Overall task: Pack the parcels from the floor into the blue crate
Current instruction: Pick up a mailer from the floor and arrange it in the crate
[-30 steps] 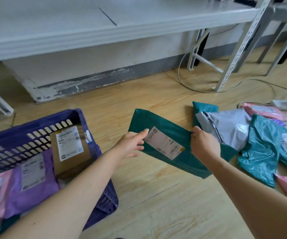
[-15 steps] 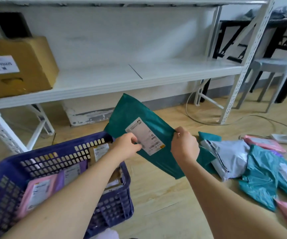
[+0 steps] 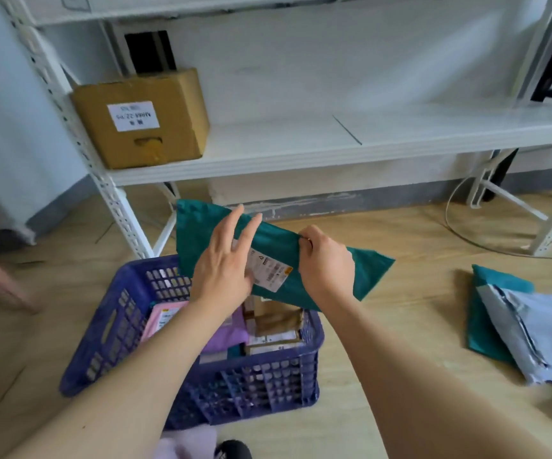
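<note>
The flat teal plastic parcel (image 3: 277, 246) hangs tilted just above the far side of the blue plastic crate (image 3: 251, 385), which stands on the wooden floor (image 3: 417, 309). Its white label (image 3: 273, 271) is partly covered by the left hand (image 3: 224, 270), and the print is too small to read. This hand's fingers (image 3: 234, 226) are straight and a little spread, lying flat on the parcel's front. The right hand (image 3: 324, 260) pinches the parcel's upper edge with curled fingers (image 3: 304, 240). Both forearms reach forward from below. Inside the crate a pink parcel (image 3: 165, 321), a purple parcel (image 3: 231, 332) and brown cardboard parcels (image 3: 277, 323) are half hidden by the left arm. At the right, a grey plastic parcel (image 3: 539, 332) is cut off by the frame edge.
</note>
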